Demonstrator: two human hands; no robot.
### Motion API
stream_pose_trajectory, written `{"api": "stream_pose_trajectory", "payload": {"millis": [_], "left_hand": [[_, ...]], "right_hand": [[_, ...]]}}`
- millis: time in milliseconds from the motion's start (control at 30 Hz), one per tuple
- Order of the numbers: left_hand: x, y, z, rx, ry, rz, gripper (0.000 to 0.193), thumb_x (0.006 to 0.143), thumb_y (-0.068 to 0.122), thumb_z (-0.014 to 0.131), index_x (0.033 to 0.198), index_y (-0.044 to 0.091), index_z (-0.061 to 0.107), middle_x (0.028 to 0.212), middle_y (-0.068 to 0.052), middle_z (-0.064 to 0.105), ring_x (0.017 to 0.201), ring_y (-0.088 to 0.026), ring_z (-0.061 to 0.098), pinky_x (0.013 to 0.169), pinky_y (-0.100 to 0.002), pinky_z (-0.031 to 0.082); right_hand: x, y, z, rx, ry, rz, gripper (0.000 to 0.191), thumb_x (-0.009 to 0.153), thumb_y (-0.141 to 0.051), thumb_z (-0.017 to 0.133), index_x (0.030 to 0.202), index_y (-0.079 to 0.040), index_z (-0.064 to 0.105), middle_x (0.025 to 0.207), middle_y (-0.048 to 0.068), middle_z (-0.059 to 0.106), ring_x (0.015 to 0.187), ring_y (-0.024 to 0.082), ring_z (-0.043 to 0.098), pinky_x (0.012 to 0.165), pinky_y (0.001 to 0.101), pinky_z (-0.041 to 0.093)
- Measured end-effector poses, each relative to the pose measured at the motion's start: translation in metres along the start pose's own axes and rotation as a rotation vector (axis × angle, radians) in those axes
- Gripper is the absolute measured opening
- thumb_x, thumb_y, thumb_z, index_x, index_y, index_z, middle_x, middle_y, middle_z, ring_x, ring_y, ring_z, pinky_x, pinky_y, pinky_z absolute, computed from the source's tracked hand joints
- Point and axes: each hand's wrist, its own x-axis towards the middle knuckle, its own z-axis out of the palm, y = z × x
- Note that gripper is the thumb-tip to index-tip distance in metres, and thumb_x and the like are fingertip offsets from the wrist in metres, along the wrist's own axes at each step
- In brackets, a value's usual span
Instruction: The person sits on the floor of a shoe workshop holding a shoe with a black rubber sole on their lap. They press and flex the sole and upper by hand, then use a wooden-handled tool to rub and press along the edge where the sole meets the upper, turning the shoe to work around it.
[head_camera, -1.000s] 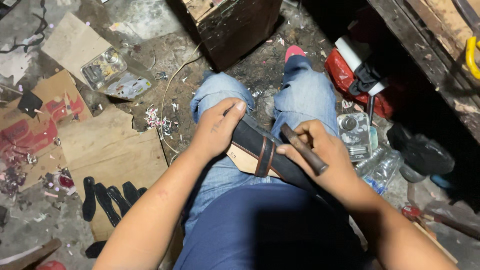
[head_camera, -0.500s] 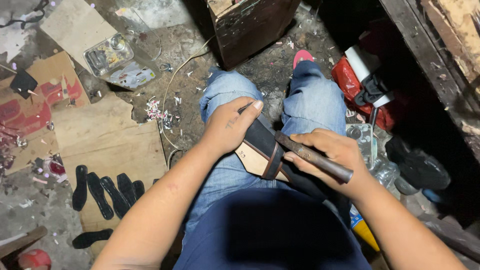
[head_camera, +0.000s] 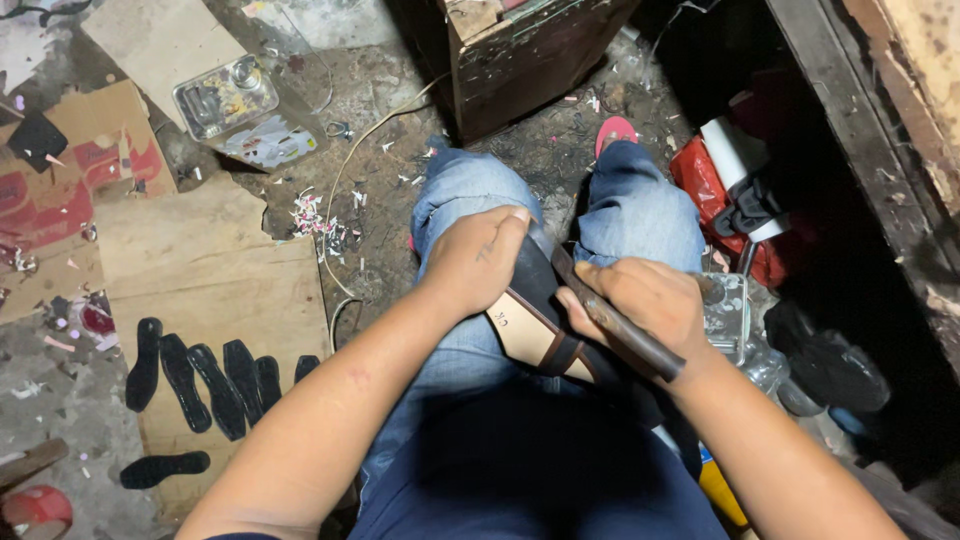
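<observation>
1. A sandal (head_camera: 535, 325) with a tan insole and dark straps lies across the person's lap at the centre of the frame, on the blue jeans (head_camera: 460, 200)
2. Its long axis runs diagonally, from the upper centre down towards the lower right; which end is toe and which is heel cannot be told
3. The left hand (head_camera: 475, 260) lies on the sandal's upper end, fingers curled over its dark edge and pressing it against the thigh
4. The right hand (head_camera: 645, 300) is clenched around a dark, rod-like tool (head_camera: 625, 335), which lies along the same diagonal, its handle end sticking out of the fist towards the lower right
5. The tool's working tip is hidden under the fingers and the strap, so its kind is hard to make out
6. The sandal's lower end is lost in shadow beneath the right wrist
7. On the cardboard (head_camera: 210, 290) at the lower left lies a row of black soles (head_camera: 205, 375)
8. A dark wooden box (head_camera: 520, 55) stands at the top centre, cut off by the frame edge
9. The right side of the frame is too dark to read clearly
</observation>
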Motion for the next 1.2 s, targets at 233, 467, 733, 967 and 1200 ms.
{"api": "stream_pose_trajectory", "payload": {"millis": [233, 467, 733, 967, 1200], "left_hand": [[-0.001, 0.005, -0.004, -0.018, 0.002, 0.012, 0.043, 0.1, 0.04, 0.041, 0.107, 0.011, 0.072, 0.099, -0.019, 0.073, 0.097, -0.04, 0.069, 0.083, -0.046, 0.052], [0.001, 0.005, -0.009, 0.001, -0.014, -0.02, 0.043, 0.101, 0.041, 0.04, 0.101, 0.011, 0.071, 0.093, -0.019, 0.073, 0.093, -0.041, 0.069, 0.08, -0.047, 0.052], [0.001, 0.008, -0.01, 0.019, -0.027, -0.004, 0.044, 0.101, 0.041, 0.039, 0.098, 0.01, 0.07, 0.091, -0.02, 0.072, 0.092, -0.042, 0.069, 0.079, -0.049, 0.051], [0.004, 0.005, -0.006, 0.039, -0.017, -0.018, 0.047, 0.102, 0.042, 0.037, 0.098, 0.01, 0.071, 0.093, -0.021, 0.072, 0.094, -0.043, 0.068, 0.081, -0.05, 0.05], [-0.001, 0.004, -0.008, -0.005, 0.024, -0.023, 0.05, 0.103, 0.042, 0.034, 0.108, 0.012, 0.075, 0.098, -0.02, 0.074, 0.098, -0.041, 0.069, 0.085, -0.048, 0.051]], "right_hand": [[0.01, 0.006, 0.001, 0.051, -0.031, -0.036, 0.028, 0.082, -0.015, 0.086, 0.099, 0.001, 0.07, 0.072, 0.01, 0.059, 0.061, 0.026, 0.06, 0.057, 0.0367, 0.048], [0.014, 0.012, 0.003, 0.051, -0.05, -0.071, 0.028, 0.079, -0.015, 0.086, 0.097, 0.001, 0.07, 0.069, 0.01, 0.059, 0.058, 0.026, 0.06, 0.053, 0.0362, 0.047], [0.018, 0.016, -0.003, 0.082, -0.099, -0.062, 0.028, 0.079, -0.014, 0.086, 0.096, 0.002, 0.071, 0.067, 0.01, 0.058, 0.057, 0.026, 0.059, 0.053, 0.0362, 0.046], [0.032, 0.016, 0.007, 0.058, -0.054, -0.105, 0.027, 0.079, -0.015, 0.085, 0.095, 0.001, 0.07, 0.071, 0.011, 0.06, 0.061, 0.027, 0.061, 0.056, 0.0372, 0.048], [0.007, 0.023, 0.0, 0.041, -0.103, -0.142, 0.022, 0.082, -0.012, 0.086, 0.09, -0.002, 0.069, 0.065, 0.009, 0.056, 0.057, 0.026, 0.059, 0.053, 0.0382, 0.046]]}}
